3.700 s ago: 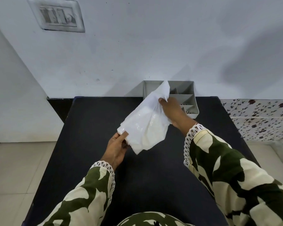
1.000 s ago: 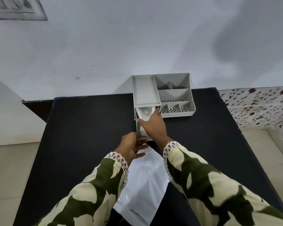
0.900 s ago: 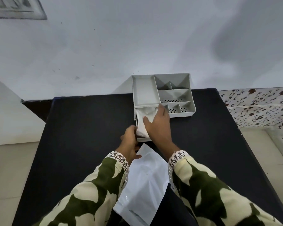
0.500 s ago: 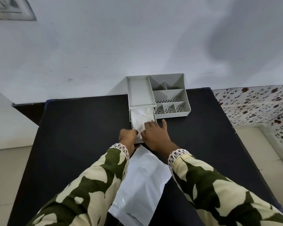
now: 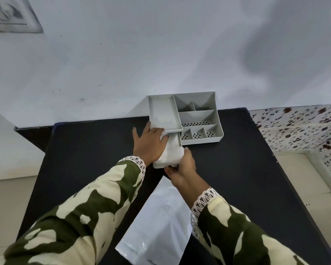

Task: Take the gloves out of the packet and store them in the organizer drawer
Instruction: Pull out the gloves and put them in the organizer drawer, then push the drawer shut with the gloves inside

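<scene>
A grey organizer (image 5: 197,119) stands against the wall on the black table (image 5: 88,146). Its drawer (image 5: 159,165) is pulled out toward me from under the left tray. White gloves (image 5: 173,152) lie bunched in the drawer and bulge above its rim. My left hand (image 5: 149,143) lies flat, fingers spread, over the drawer's left side and the gloves. My right hand (image 5: 182,169) grips the drawer's front right corner, fingers curled under the front edge. The white packet (image 5: 161,224) lies flat on the table between my forearms.
The organizer's right side has several open compartments, some with perforated floors. A white wall rises directly behind it. A tiled ledge with a floral pattern (image 5: 298,127) lies right of the table. The floor (image 5: 6,203) shows to the left.
My left hand has moved from the drawer's front up over its left side and the gloves. My right hand has shifted from the top of the gloves to the drawer's front corner.
</scene>
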